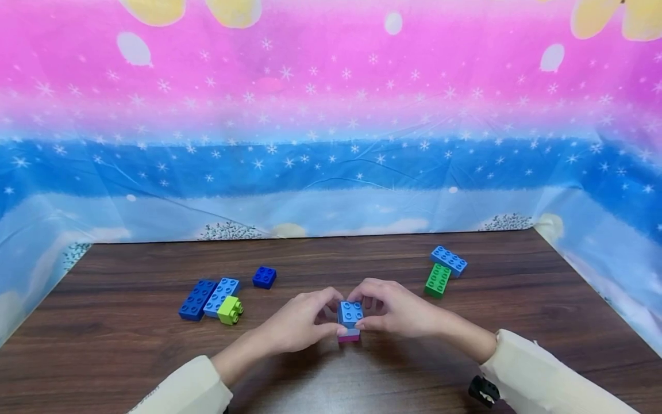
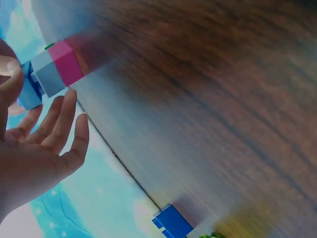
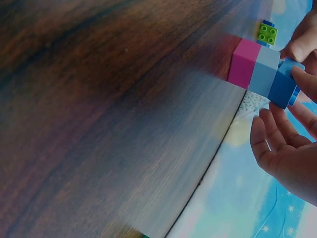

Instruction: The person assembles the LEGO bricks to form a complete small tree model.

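Observation:
A small stack stands upright on the table in front of me, with a pink brick (image 2: 68, 63) at the bottom and a pale grey-blue brick (image 2: 48, 75) on it. Over these sits a blue brick (image 1: 351, 313), slightly tilted, a narrow gap showing beneath one side in the left wrist view. My left hand (image 1: 300, 322) pinches the blue brick from the left, thumb at its near side and index finger behind. From the right, my right hand (image 1: 400, 310) pinches the same brick between thumb and index finger. The other fingers of both hands are loosely bent.
On the left lie a dark blue brick (image 1: 198, 299), a light blue brick (image 1: 221, 296), a lime brick (image 1: 230, 310) on its side and a small blue brick (image 1: 265, 277). At the right, a light blue brick (image 1: 449, 260) touches a green brick (image 1: 438, 280). A patterned cloth (image 1: 331, 167) borders the table.

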`<state>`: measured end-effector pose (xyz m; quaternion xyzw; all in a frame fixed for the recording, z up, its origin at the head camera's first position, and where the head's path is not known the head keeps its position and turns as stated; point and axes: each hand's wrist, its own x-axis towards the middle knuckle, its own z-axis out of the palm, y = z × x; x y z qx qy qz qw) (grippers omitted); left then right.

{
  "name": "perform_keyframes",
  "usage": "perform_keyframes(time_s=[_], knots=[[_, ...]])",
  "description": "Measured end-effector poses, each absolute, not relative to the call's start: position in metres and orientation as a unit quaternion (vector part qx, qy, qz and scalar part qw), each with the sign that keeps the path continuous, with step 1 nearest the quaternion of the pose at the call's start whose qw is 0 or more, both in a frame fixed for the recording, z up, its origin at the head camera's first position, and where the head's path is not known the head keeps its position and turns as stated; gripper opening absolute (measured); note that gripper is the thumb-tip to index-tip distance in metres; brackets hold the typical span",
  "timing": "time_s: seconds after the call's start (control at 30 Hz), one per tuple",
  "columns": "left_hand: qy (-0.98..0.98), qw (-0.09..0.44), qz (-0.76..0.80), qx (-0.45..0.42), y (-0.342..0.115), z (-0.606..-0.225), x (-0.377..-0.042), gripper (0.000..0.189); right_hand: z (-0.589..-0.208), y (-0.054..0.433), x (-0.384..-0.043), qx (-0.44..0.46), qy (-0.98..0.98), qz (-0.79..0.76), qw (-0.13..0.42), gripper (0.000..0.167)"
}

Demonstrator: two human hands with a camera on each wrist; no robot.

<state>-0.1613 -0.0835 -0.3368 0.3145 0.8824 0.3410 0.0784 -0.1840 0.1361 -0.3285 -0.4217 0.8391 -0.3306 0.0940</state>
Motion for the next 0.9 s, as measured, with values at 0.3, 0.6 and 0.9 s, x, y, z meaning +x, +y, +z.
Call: perform_keyframes(time_s=[0.3, 0.6, 0.9], knots=[[0.877, 0.04, 0.363, 0.311, -0.0837, -0.3347, -0.1566, 0.025, -0.3291, 0.1351, -0.1841, -0.419, 0.842, -0.327, 0.095, 0.028], [0.874, 0.044, 0.374, 0.306, -0.0845, -0.3381, -0.1545, 0.02, -0.3298, 0.1353, -0.184, -0.411, 0.843, -0.333, 0.101, 0.027], [0.874, 0.043, 0.378, 0.303, -0.0852, -0.3395, -0.1548, 0.02, -0.3276, 0.1418, -0.183, -0.379, 0.847, -0.348, 0.133, 0.026]])
